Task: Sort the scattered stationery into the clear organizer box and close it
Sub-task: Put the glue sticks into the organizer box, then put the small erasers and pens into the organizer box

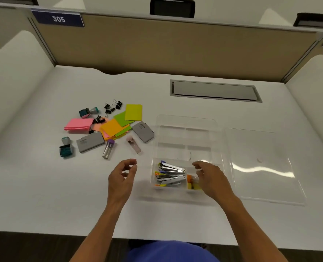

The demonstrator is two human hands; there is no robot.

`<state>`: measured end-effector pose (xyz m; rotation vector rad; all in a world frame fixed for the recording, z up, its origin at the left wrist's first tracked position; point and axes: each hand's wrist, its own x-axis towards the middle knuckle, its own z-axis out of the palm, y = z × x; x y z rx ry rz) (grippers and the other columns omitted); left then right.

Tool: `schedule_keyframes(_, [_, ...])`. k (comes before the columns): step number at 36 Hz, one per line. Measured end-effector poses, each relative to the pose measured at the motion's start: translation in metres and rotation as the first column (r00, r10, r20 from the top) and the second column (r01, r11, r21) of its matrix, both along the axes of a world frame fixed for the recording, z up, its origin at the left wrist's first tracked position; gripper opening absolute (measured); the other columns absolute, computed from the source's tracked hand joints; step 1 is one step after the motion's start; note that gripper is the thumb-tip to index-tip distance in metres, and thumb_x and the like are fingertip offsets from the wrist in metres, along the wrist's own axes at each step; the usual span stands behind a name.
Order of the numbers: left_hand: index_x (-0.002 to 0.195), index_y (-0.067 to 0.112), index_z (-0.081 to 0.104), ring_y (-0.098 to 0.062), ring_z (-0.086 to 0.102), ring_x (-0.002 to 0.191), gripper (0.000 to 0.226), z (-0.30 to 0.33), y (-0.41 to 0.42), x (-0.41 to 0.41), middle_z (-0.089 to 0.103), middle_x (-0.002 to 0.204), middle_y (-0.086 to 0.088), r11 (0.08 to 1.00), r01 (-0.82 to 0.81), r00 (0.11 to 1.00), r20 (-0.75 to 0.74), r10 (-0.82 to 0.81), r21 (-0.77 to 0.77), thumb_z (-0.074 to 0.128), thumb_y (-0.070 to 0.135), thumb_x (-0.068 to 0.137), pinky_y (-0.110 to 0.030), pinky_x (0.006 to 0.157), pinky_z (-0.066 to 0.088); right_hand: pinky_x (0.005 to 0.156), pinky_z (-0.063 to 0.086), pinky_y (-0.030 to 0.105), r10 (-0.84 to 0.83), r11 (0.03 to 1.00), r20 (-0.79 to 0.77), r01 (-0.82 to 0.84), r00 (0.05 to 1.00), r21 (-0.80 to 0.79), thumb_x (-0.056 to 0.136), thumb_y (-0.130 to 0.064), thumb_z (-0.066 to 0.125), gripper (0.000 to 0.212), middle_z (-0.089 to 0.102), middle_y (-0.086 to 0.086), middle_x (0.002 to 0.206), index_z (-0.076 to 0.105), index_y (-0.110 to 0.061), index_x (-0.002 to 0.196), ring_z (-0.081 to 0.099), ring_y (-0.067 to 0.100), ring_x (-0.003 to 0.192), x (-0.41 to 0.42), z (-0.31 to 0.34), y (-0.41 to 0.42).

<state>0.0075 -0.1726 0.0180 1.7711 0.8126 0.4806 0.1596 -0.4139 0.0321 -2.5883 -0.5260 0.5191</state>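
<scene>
On the left part of the white table [43,186] lies the scattered stationery: teal stamps [66,149], pink sticky notes [78,125], grey boxes [89,142], black binder clips [111,107], orange and green notes [119,123] and two small clear tubes [108,149]. The left hand [122,178] hovers near them, fingers loosely curled, holding nothing. Next is the clear organizer box [185,133], open, with staplers [170,175] in its near compartment. The right hand [210,178] is over its near right corner, fingers relaxed and empty. The lid [260,163] lies flat to the right, just beside the box.
</scene>
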Motion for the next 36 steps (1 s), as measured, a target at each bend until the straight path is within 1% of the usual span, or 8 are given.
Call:
schedule_keyframes(9, [0.109, 0.024, 0.066, -0.006, 0.061, 0.093, 0.018, -0.004, 0.018, -0.008, 0.067, 0.105, 0.011, 1.000, -0.016, 1.000, -0.006, 0.016, 0.006, 0.061, 0.018, 0.093, -0.019, 0.072, 0.050, 0.085, 0.054, 0.028, -0.001, 0.972, 0.093, -0.020, 0.996, 0.232, 0.096, -0.026, 0.057, 0.026, 0.067, -0.014, 0.111, 0.062, -0.030, 0.121, 0.062, 0.003, 0.093, 0.002, 0.019, 0.034])
schedule_keyframes(14, [0.120, 0.022, 0.061, -0.011, 0.053, 0.111, 0.029, -0.014, 0.033, -0.013, 0.061, 0.120, 0.007, 0.969, 0.094, 0.990, -0.124, -0.066, 0.229, 0.064, 0.019, 0.092, -0.027, 0.091, 0.045, 0.084, 0.055, 0.029, 0.075, 0.949, 0.095, -0.100, 0.993, 0.300, 0.095, -0.025, 0.058, 0.025, 0.066, -0.016, 0.108, 0.065, -0.027, 0.119, 0.063, 0.002, 0.093, -0.004, 0.029, 0.068])
schedule_keyframes(17, [0.121, 0.020, 0.059, -0.015, 0.048, 0.119, 0.031, -0.017, 0.042, -0.015, 0.059, 0.124, 0.003, 0.940, 0.115, 0.985, -0.163, -0.065, 0.321, 0.065, 0.019, 0.090, -0.025, 0.096, 0.037, 0.085, 0.055, 0.032, 0.139, 0.943, 0.092, -0.160, 0.986, 0.293, 0.095, -0.027, 0.058, 0.025, 0.067, -0.015, 0.110, 0.064, -0.029, 0.120, 0.063, 0.003, 0.093, -0.006, 0.031, 0.090])
schedule_keyframes(21, [0.130, 0.018, 0.055, -0.020, 0.042, 0.128, 0.044, -0.022, 0.060, -0.015, 0.051, 0.136, -0.003, 0.916, 0.144, 0.975, -0.213, -0.066, 0.375, 0.068, 0.020, 0.088, -0.038, 0.105, 0.041, 0.088, 0.054, 0.037, 0.228, 0.936, 0.094, -0.244, 0.969, 0.255, 0.095, -0.030, 0.057, 0.030, 0.065, -0.012, 0.115, 0.060, -0.029, 0.125, 0.063, 0.004, 0.095, -0.007, 0.031, 0.120])
schedule_keyframes(25, [0.141, 0.019, 0.044, -0.024, 0.028, 0.140, 0.057, -0.028, 0.078, -0.016, 0.036, 0.151, -0.006, 0.899, 0.212, 0.936, -0.343, -0.074, 0.383, 0.067, 0.027, 0.089, -0.041, 0.112, 0.031, 0.095, 0.050, 0.036, 0.317, 0.930, 0.077, -0.325, 0.945, 0.168, 0.095, -0.032, 0.058, 0.047, 0.057, -0.007, 0.131, 0.046, -0.030, 0.140, 0.060, 0.010, 0.107, -0.011, 0.027, 0.150])
schedule_keyframes(30, [0.150, 0.017, 0.028, -0.029, 0.009, 0.148, 0.070, -0.038, 0.096, -0.018, 0.019, 0.159, -0.010, 0.812, 0.363, 0.872, -0.474, -0.123, 0.458, 0.061, 0.033, 0.091, -0.040, 0.118, 0.016, 0.108, 0.040, 0.039, 0.371, 0.911, 0.121, -0.386, 0.921, 0.144, 0.095, -0.029, 0.058, 0.056, 0.040, -0.001, 0.150, 0.037, -0.025, 0.147, 0.044, 0.018, 0.133, -0.019, 0.022, 0.183])
schedule_keyframes(33, [0.153, 0.015, 0.018, -0.030, 0.006, 0.149, 0.075, -0.042, 0.106, -0.015, 0.014, 0.161, -0.009, 0.784, 0.403, 0.863, -0.482, -0.154, 0.471, 0.059, 0.033, 0.093, -0.037, 0.118, 0.009, 0.114, 0.032, 0.036, 0.371, 0.917, 0.125, -0.384, 0.920, 0.107, 0.096, -0.031, 0.056, 0.061, 0.029, 0.001, 0.157, 0.030, -0.025, 0.151, 0.030, 0.020, 0.143, -0.023, 0.014, 0.200])
schedule_keyframes(36, [0.154, 0.016, 0.016, -0.028, 0.010, 0.148, 0.077, -0.043, 0.115, -0.008, 0.015, 0.160, -0.009, 0.829, 0.376, 0.875, -0.454, -0.170, 0.414, 0.060, 0.032, 0.092, -0.039, 0.119, 0.015, 0.114, 0.030, 0.037, 0.335, 0.934, 0.098, -0.344, 0.937, 0.093, 0.096, -0.032, 0.056, 0.067, 0.017, 0.002, 0.162, 0.022, -0.027, 0.154, 0.020, 0.022, 0.147, -0.026, 0.006, 0.218])
